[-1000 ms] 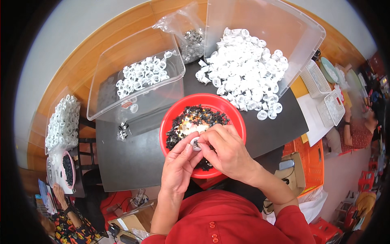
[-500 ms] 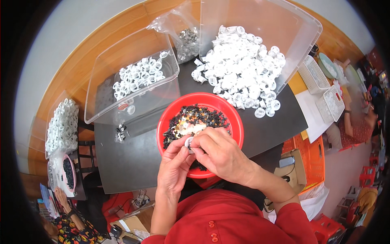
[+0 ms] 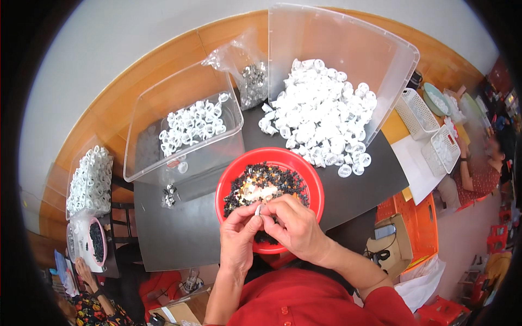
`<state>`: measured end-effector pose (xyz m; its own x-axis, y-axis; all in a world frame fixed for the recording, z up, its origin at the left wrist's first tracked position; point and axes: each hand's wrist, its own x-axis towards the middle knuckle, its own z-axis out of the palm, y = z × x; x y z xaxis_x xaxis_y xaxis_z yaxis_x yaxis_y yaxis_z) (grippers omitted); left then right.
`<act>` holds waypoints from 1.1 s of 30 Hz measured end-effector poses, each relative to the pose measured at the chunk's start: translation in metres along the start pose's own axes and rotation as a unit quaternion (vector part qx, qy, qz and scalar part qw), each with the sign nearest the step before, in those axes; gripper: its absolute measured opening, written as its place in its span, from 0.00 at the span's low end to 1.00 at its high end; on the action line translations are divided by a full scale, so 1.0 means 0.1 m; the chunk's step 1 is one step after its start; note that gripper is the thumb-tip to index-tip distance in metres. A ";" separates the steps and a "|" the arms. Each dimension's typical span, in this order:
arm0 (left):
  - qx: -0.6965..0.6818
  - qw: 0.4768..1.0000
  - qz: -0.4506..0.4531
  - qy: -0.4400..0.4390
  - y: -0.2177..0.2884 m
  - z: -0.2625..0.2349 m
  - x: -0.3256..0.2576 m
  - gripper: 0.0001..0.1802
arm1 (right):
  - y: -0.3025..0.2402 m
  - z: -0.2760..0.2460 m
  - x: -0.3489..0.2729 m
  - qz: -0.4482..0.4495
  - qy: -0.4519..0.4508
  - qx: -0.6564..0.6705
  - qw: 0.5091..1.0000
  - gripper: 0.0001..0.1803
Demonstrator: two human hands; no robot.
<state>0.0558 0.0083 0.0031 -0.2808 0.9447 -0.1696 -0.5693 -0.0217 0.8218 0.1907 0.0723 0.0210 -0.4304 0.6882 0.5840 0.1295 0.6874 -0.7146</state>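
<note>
Over the near part of a red basin (image 3: 319, 209), both hands meet on one small round white plastic part (image 3: 259, 209), seen edge-on. My left hand (image 3: 239, 236) pinches it between thumb and fingers. From the other side, the fingertips of my right hand (image 3: 296, 224) are closed on the same part and hide some of it. Many small black pieces (image 3: 291, 182) fill the basin, with paler and orange bits in the middle. Beyond the basin, a big heap of similar white plastic parts (image 3: 326, 122) spills from a tipped clear bin (image 3: 375, 54).
A clear bin (image 3: 237, 117) with white parts stands at the back left, beside a bag of metal pieces (image 3: 254, 81). A small metal cluster (image 3: 169, 195) lies on the dark table (image 3: 163, 233). White baskets (image 3: 416, 117) and an orange crate (image 3: 425, 233) are right. Other people sit at both sides.
The head view has shifted, so the table and bins appear lower. Between my fingers the white part has turned from showing its face to edge-on.
</note>
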 end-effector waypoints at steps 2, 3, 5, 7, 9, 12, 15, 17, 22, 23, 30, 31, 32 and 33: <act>0.025 1.000 0.015 0.007 -0.04 0.02 -0.01 0.13 | 0.00 0.00 -0.04 0.005 0.014 -0.002 1.000 0.09; 0.023 1.000 0.014 0.004 -0.03 0.05 -0.02 0.14 | -0.02 -0.01 -0.05 0.022 0.016 0.017 0.999 0.09; 0.044 0.999 0.026 0.000 -0.05 0.02 -0.04 0.14 | -0.04 -0.05 -0.06 0.073 0.004 0.084 0.994 0.08; 0.060 0.998 0.024 0.011 -0.06 -0.04 -0.08 0.13 | 0.03 -0.05 -0.06 0.065 -0.036 0.102 0.992 0.07; 0.041 0.999 0.000 0.009 -0.04 -0.06 -0.11 0.13 | 0.01 -0.06 -0.05 0.073 -0.106 0.090 0.988 0.05; 0.041 0.998 -0.022 -0.037 -0.07 0.08 -0.05 0.13 | 0.01 -0.27 -0.09 0.068 -0.073 0.051 0.994 0.05; 0.041 0.997 -0.021 -0.061 0.13 0.17 0.00 0.13 | -0.04 -0.29 -0.12 0.107 -0.038 0.061 0.992 0.05; 0.031 0.998 -0.003 -0.060 0.39 0.10 0.18 0.16 | 0.01 -0.27 -0.15 0.105 -0.024 0.067 0.992 0.05; -0.180 0.980 0.007 -0.080 1.36 0.15 0.72 0.33 | 0.10 -0.34 -0.18 0.152 0.005 0.073 0.986 0.04; -0.163 0.980 -0.005 -0.111 1.38 0.19 0.69 0.33 | 0.12 -0.37 -0.18 0.156 0.009 0.062 0.986 0.04; 0.160 0.976 0.123 -0.083 0.64 -0.05 0.57 0.18 | 0.47 -0.44 0.48 0.101 0.015 -0.091 0.991 0.06; 0.242 0.944 0.221 -0.046 0.56 -0.05 0.61 0.14 | 0.59 -0.45 0.65 0.076 0.005 -0.134 0.988 0.07; 0.237 0.945 0.219 -0.053 0.52 -0.09 0.60 0.14 | 0.69 -0.40 0.83 0.076 -0.006 -0.138 0.988 0.08; 0.277 0.924 0.264 -0.025 0.49 -0.12 0.63 0.10 | 0.82 -0.35 1.02 0.079 -0.016 -0.140 0.987 0.10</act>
<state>0.0005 0.0628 0.0264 -0.3620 0.8645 0.3487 0.1234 -0.3263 0.9372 0.1889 0.2065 0.0353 -0.4127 0.7872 0.4583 0.4371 0.6126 -0.6585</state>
